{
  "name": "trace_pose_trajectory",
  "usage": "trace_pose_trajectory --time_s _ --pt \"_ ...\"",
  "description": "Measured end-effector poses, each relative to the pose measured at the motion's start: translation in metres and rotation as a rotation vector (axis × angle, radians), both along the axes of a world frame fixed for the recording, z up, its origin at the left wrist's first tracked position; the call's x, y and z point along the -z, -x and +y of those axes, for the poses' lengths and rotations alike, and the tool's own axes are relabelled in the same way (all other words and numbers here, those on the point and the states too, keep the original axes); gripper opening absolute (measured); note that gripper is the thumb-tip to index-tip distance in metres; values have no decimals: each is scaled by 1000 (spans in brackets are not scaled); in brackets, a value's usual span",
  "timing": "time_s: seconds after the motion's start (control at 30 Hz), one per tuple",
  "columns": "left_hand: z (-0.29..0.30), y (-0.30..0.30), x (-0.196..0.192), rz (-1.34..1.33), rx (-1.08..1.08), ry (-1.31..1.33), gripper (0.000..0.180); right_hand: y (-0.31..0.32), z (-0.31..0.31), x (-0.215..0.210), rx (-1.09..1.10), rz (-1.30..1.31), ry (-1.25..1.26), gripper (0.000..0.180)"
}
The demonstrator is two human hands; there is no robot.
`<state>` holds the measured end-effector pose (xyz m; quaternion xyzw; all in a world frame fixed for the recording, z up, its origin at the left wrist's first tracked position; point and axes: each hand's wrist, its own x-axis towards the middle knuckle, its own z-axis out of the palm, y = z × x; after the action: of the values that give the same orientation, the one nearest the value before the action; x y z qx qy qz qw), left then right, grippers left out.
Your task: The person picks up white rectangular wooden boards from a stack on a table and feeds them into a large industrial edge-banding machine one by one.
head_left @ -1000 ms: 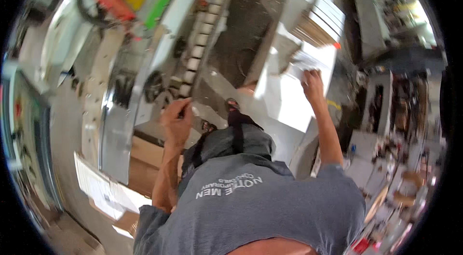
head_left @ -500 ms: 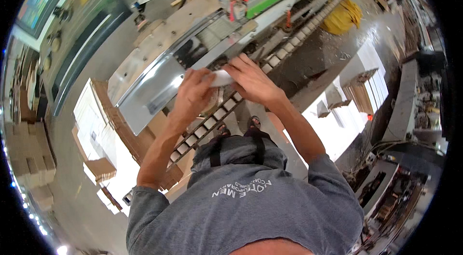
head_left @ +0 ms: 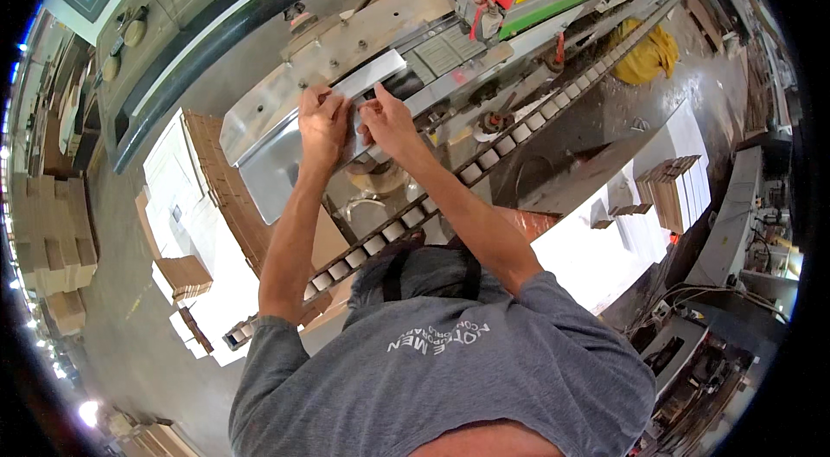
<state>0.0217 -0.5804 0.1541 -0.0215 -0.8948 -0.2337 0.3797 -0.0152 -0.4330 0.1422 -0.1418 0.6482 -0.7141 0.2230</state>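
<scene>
Both my hands are over the metal feed bed (head_left: 275, 173) of a machine. A flat white strip (head_left: 373, 70) lies slanted on the bed just beyond my fingers. My left hand (head_left: 323, 124) has its fingers curled in at the strip's near left end, closed on it as far as I can see. Close beside it, my right hand (head_left: 391, 121) is bent with thumb and fingers drawn together below the strip's edge. What sits between those fingertips is hidden. A ribbed grey plate (head_left: 445, 52) is set into the bed to the right of the strip.
A roller track (head_left: 471, 172) runs slantwise between me and the machine. White-topped board stacks stand left (head_left: 207, 223) and right (head_left: 605, 258). A control panel with a dark front edge (head_left: 194, 51) is at far left. A yellow bag (head_left: 648, 52) lies beyond the track.
My hands have moved away from me and to the left, onto the machine bed. The white piece, earlier held between both hands, now lies on the bed.
</scene>
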Motion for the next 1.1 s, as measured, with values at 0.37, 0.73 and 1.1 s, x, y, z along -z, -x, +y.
trace_pose_trajectory --time_s 0.37,0.73,1.1 --pt "-7 -13 8 -40 -216 42 18 16 -16 22 122 215 -133 19" --pt "21 28 6 -157 -119 -93 14 54 10 6 291 456 -375 22" --pt "100 135 13 -301 -12 10 19 128 88 4 432 467 -514 32"
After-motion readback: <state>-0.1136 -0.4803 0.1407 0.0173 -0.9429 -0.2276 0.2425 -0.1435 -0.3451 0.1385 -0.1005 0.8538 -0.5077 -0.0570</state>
